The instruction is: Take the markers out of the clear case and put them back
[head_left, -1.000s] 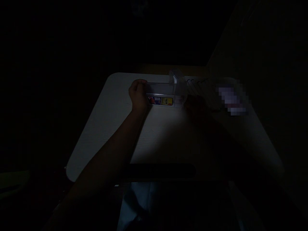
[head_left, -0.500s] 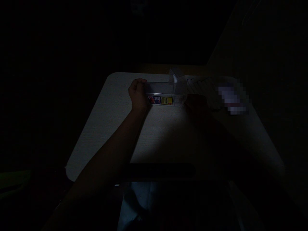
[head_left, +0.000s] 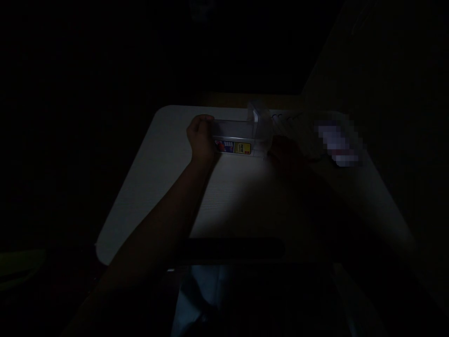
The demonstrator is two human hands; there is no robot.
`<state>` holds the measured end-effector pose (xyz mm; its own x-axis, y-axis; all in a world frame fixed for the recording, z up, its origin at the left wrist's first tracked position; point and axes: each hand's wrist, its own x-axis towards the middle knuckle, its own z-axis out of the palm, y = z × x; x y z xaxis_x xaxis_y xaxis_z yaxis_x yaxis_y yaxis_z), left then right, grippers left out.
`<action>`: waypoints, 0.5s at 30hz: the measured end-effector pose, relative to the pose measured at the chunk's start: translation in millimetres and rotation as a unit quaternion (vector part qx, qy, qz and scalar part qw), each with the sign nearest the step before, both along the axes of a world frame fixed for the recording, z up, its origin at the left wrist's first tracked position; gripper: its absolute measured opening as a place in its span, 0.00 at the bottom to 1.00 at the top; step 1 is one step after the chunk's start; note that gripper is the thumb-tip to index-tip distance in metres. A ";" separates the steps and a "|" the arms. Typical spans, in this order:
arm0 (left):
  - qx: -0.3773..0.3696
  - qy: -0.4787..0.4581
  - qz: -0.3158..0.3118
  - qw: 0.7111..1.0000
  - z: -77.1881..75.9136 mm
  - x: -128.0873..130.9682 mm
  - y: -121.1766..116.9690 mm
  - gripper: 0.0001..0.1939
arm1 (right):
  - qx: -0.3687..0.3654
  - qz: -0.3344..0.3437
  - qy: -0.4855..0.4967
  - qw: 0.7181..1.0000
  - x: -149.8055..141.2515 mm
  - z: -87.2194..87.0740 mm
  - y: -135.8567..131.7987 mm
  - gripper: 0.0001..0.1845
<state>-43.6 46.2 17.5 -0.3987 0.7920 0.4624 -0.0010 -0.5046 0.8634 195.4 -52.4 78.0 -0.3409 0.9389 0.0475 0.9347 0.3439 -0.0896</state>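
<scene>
A long clear plastic box (head_left: 233, 128) lies across the far part of the table, with a yellow and dark-blue printed label (head_left: 232, 147) on its near side. At its right end a clear flap or lid (head_left: 257, 116) stands up. My left hand (head_left: 201, 136) is closed around the box's left end, fingers over the top edge. Deep in shadow, my right hand (head_left: 286, 152) is at the right end, its fingers closed against the clear plastic there. The darkness hides most of its finger detail.
The pale table (head_left: 154, 173) has rounded corners and a dark slot (head_left: 235, 249) along its near edge. Behind the right hand lie several thin, faint clear pieces (head_left: 289, 121). A blurred-out pale item (head_left: 338, 142) lies at the far right. The surroundings are very dark.
The clear plastic at the box's right end has shifted slightly, and the box has tilted a touch. Both hands stay almost in place.
</scene>
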 end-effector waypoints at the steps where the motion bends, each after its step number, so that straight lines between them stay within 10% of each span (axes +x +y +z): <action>1: 0.001 0.003 0.000 1.000 0.1 0.0 0.0 0.30 | -0.003 -0.004 -0.004 1.000 0.6 0.3 0.6 0.26; 15: -0.023 0.000 -0.008 1.000 2.2 -0.3 -0.5 0.26 | 0.043 0.064 0.049 0.996 24.7 -18.6 11.6 0.24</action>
<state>-43.9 45.6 19.7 -0.3865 0.8180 0.4260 -0.0086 -0.4651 0.8852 220.1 -40.9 59.4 -0.4466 0.8793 0.1656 0.8713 0.4695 -0.1431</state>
